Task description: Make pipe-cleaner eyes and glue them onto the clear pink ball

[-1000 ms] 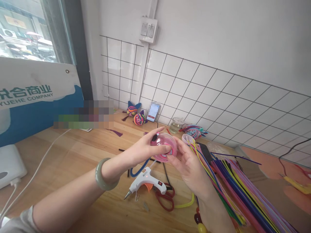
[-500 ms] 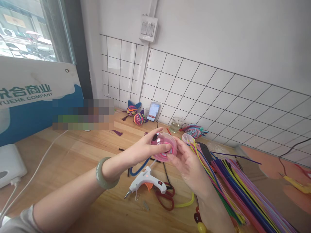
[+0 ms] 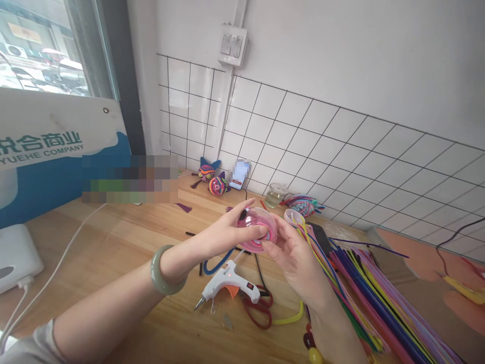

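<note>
Between my two hands is a clear round ball with pink and coloured strands on it, held above the table. My left hand wraps its near left side, the thumb lying across the front; a green bangle is on that wrist. My right hand grips the ball's right side with bent fingers, its thumb by the left thumb. Below the ball, a white hot glue gun with an orange trigger lies on its side. Red-handled scissors lie partly under the glue gun's handle.
Bundled coloured pipe cleaners spread at the right. Two small stuffed animal figures, a phone, a glass jar and a colourful fish-like figure stand along the wall grid. A white box with a cable sits left.
Almost nothing differs. Both hands keep their grip on the ball, and the view has shifted very slightly.
</note>
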{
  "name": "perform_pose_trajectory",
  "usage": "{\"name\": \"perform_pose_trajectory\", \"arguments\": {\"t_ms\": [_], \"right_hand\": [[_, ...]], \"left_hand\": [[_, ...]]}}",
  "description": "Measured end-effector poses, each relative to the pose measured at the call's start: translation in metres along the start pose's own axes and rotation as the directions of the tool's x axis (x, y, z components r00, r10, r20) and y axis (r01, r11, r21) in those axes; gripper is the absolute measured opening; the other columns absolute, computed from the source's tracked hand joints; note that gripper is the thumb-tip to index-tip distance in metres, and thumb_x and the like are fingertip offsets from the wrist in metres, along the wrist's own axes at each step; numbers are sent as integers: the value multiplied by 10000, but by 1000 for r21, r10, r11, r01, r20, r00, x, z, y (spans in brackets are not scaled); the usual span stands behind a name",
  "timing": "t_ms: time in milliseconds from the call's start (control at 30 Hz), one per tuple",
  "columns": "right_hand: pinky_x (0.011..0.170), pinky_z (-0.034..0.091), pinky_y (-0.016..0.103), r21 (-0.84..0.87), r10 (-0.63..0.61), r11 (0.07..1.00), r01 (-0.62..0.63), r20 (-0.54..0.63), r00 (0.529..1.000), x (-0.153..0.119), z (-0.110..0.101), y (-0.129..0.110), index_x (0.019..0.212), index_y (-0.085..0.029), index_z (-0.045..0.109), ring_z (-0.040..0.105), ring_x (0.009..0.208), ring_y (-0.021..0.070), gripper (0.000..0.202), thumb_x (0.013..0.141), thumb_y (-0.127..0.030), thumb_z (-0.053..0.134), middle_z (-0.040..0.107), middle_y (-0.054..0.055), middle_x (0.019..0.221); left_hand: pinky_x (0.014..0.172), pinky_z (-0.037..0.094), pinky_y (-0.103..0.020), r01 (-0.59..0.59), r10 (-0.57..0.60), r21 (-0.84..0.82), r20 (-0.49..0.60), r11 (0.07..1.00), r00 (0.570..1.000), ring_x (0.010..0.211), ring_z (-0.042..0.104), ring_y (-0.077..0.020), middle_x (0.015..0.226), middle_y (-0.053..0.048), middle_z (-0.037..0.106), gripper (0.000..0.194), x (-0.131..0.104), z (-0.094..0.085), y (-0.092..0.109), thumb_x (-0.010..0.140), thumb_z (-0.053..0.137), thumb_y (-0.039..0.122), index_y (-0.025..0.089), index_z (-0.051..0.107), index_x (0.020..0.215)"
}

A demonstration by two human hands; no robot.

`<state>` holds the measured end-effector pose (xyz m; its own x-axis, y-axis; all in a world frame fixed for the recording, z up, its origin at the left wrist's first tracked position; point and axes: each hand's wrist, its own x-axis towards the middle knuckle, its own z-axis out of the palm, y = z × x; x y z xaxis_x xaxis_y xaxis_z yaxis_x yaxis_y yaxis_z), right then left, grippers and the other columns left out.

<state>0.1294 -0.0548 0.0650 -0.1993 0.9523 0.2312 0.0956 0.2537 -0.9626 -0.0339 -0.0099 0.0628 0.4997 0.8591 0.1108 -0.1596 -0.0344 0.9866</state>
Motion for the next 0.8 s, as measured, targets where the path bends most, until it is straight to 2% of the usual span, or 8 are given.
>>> {"name": "perform_pose_trajectory", "arguments": {"t_ms": [333, 633, 800], "right_hand": [[1007, 420, 375, 21, -17, 1000, 17, -3, 1000, 1, -1, 3, 1237, -273, 441, 472, 1215, 216, 453, 815, -319, 601, 501, 51, 1329], [989, 445, 356, 54, -27, 998, 28, -21, 999, 0, 1, 3, 1211, -275, 457, 471, 1217, 208, 427, 813, -275, 612, 498, 47, 1333], [991, 442, 375, 49, -23, 999, 24, -22, 999, 0, 1, 3, 1210, -282, 467, 474, 1215, 219, 428, 808, -292, 614, 498, 48, 1334]], "left_hand": [[1008, 322, -464, -15, 15, -22, 22, 1000, 1000, 1184, 464, -296, 1305, -121, 496, 832, 1, -2, -4, 707, 690, 372, 225, 258, 1402], [1004, 331, -455, 4, -4, 0, 21, 1000, 1000, 1176, 470, -289, 1301, -127, 495, 866, 0, 0, 0, 705, 688, 395, 207, 221, 1411], [997, 335, -453, 0, 1, -12, 21, 1000, 1000, 1166, 479, -287, 1287, -121, 508, 838, 0, 0, 0, 708, 685, 396, 215, 249, 1401]]}}
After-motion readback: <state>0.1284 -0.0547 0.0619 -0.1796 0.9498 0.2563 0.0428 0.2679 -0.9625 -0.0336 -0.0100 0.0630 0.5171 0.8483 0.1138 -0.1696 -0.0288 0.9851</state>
